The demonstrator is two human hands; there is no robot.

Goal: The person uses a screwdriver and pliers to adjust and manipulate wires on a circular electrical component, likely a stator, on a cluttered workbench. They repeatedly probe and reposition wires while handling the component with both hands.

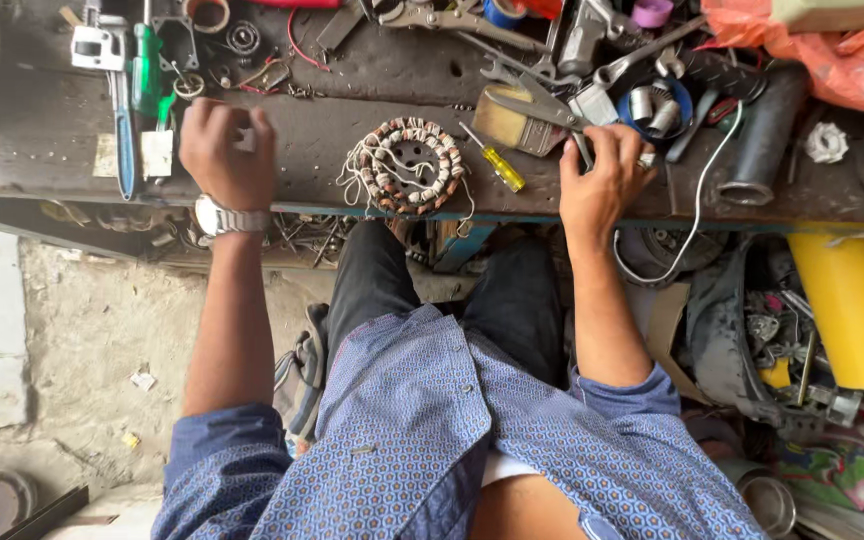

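Note:
My left hand (224,150), with a metal wristwatch, rests on the dark workbench (352,120). Its fingers are curled around a small white piece (244,140) that is mostly hidden. My right hand (602,180), wearing a ring, lies at the bench's front edge with its fingers closed on the grey handle of a pair of pliers (537,105). Between my hands lies a round stator (412,165) wound with copper coils and loose white leads. A yellow-handled screwdriver (497,165) lies just right of it, apart from both hands.
The bench back is crowded with spanners (642,50), a green-handled tool (147,75), tape rolls and small parts. A black cylinder (762,130) and an orange bag (822,45) lie at the right. A yellow roll (852,310) and scrap parts sit below the bench.

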